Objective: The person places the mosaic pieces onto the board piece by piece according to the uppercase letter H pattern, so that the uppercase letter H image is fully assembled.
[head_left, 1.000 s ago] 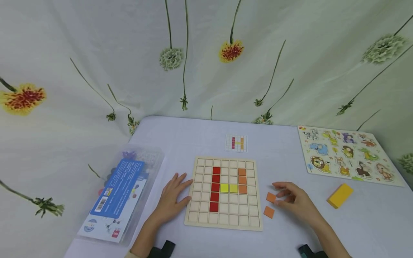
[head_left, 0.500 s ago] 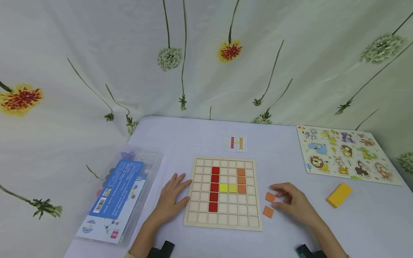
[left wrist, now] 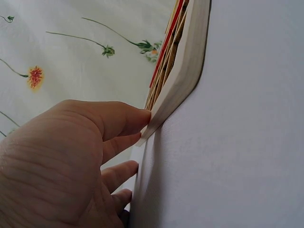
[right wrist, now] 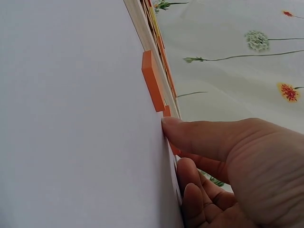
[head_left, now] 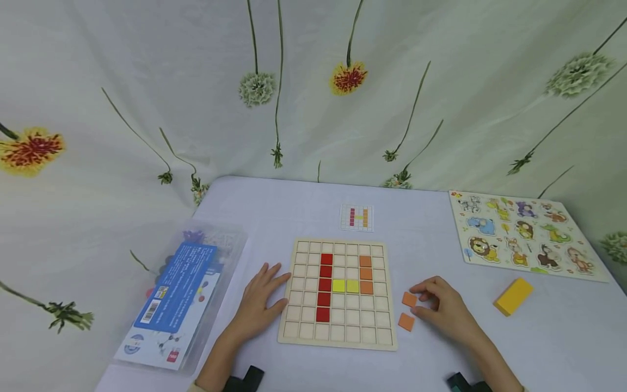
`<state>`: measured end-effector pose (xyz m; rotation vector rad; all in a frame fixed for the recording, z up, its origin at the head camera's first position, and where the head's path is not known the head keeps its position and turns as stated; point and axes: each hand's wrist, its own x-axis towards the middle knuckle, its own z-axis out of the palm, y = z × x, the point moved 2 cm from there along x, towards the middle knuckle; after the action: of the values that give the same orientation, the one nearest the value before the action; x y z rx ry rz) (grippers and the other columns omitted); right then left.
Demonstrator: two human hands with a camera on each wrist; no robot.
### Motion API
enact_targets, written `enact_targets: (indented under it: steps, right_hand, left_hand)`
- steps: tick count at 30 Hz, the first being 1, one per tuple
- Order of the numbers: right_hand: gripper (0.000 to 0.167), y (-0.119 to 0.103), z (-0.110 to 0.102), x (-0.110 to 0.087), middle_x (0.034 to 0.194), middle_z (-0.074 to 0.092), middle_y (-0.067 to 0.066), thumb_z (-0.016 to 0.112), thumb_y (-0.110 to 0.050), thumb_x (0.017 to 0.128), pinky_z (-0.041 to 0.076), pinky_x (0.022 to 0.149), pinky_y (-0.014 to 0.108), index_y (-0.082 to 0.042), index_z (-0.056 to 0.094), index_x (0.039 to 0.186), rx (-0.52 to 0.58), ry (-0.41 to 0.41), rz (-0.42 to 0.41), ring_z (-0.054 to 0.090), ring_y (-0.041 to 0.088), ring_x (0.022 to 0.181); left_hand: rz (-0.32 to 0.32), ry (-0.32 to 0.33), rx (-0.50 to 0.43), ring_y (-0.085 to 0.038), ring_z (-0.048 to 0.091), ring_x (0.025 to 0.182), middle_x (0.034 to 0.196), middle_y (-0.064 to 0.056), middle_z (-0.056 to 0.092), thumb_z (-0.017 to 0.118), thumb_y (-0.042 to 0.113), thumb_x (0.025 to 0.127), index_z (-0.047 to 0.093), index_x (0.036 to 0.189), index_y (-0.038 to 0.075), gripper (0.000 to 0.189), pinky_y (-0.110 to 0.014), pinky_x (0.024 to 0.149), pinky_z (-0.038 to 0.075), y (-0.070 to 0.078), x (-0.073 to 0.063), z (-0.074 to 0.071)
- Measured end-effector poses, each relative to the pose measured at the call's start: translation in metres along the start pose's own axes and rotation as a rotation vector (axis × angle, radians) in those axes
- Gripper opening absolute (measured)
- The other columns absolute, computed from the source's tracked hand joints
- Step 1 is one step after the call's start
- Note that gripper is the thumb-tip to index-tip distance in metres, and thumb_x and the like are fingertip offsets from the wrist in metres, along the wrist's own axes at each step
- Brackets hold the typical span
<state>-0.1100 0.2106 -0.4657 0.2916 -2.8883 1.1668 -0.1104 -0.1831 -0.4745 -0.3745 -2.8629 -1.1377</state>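
Observation:
A square wooden grid board (head_left: 339, 331) lies on the white-covered table. It bears a column of red tiles (head_left: 324, 285), two yellow tiles (head_left: 345, 286) and a column of three orange tiles (head_left: 365, 273). My left hand (head_left: 259, 299) lies at the board's left edge with fingers spread. In the left wrist view its thumb touches the board's rim (left wrist: 185, 71). To the board's right, my right hand (head_left: 447, 307) has thumb and index finger about a loose orange tile (head_left: 409, 299), which lies on the table. A second loose orange tile (head_left: 406, 322) lies just nearer.
Behind the board lies a small pattern card (head_left: 356, 218). A clear plastic case (head_left: 171, 310) with a blue label stands at left. At right are a yellow block (head_left: 513, 296) and an animal picture board (head_left: 529, 234). A flowered cloth (head_left: 313, 98) hangs behind.
The right thumb and index finger have come closer about the farther loose orange tile. The left hand and the tiles stay as they were; the view has shifted slightly.

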Motion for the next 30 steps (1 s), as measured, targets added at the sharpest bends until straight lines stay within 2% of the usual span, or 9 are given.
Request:
enact_targets:
  steps: [8,12,18,21,25,30]
  right_hand:
    - [0.025,0.001,0.001,0.001,0.089,0.06,-0.003,0.081,-0.005,0.076,0.044,0.062,0.019,-0.011,0.072,0.098,-0.005,0.044,0.009,0.052,0.003,0.075]
    - [0.026,0.001,-0.004,0.001,0.09,0.067,0.0,0.079,-0.005,0.079,0.048,0.063,0.018,-0.007,0.07,0.104,0.036,0.066,0.08,0.056,0.001,0.075]
    - [0.028,-0.004,-0.012,0.002,0.097,0.071,0.008,0.075,-0.004,0.083,0.053,0.068,0.017,-0.003,0.068,0.11,0.099,0.042,0.191,0.062,0.005,0.077]
    - [0.028,-0.011,-0.014,0.003,0.097,0.071,0.009,0.074,-0.002,0.082,0.054,0.068,0.018,-0.003,0.068,0.11,0.121,0.033,0.186,0.063,0.005,0.077]
    - [0.028,-0.026,-0.013,0.005,0.096,0.07,0.009,0.073,0.002,0.081,0.055,0.068,0.019,-0.002,0.069,0.109,0.144,0.022,0.134,0.063,0.004,0.076]
    - [0.027,-0.047,-0.004,0.008,0.095,0.07,0.007,0.075,-0.001,0.081,0.053,0.066,0.019,-0.002,0.069,0.107,0.18,-0.041,0.101,0.062,0.005,0.075]
  left_hand:
    - [0.001,0.001,-0.001,-0.045,0.016,0.147,0.154,-0.019,0.038,0.066,0.01,0.087,0.057,0.136,0.009,0.05,-0.068,0.113,0.012,-0.001,-0.002,-0.001]
    - [0.005,-0.002,-0.006,-0.045,0.016,0.148,0.154,-0.019,0.037,0.066,0.011,0.087,0.057,0.136,0.009,0.05,-0.067,0.113,0.011,-0.001,-0.002,-0.002]
    - [0.003,-0.008,-0.003,-0.045,0.015,0.148,0.154,-0.019,0.038,0.066,0.012,0.087,0.057,0.136,0.009,0.049,-0.067,0.113,0.011,0.001,0.0,-0.001]
    - [0.003,-0.005,-0.003,-0.045,0.016,0.147,0.154,-0.019,0.038,0.066,0.011,0.087,0.057,0.135,0.009,0.049,-0.067,0.113,0.012,0.001,0.0,-0.001]
    - [0.005,-0.003,0.004,-0.045,0.017,0.147,0.153,-0.019,0.039,0.066,0.011,0.086,0.058,0.135,0.008,0.049,-0.067,0.113,0.012,0.001,0.0,-0.001]
    - [-0.004,-0.005,0.011,-0.045,0.016,0.148,0.154,-0.019,0.038,0.066,0.01,0.086,0.057,0.135,0.008,0.05,-0.067,0.113,0.012,0.0,0.0,0.0]
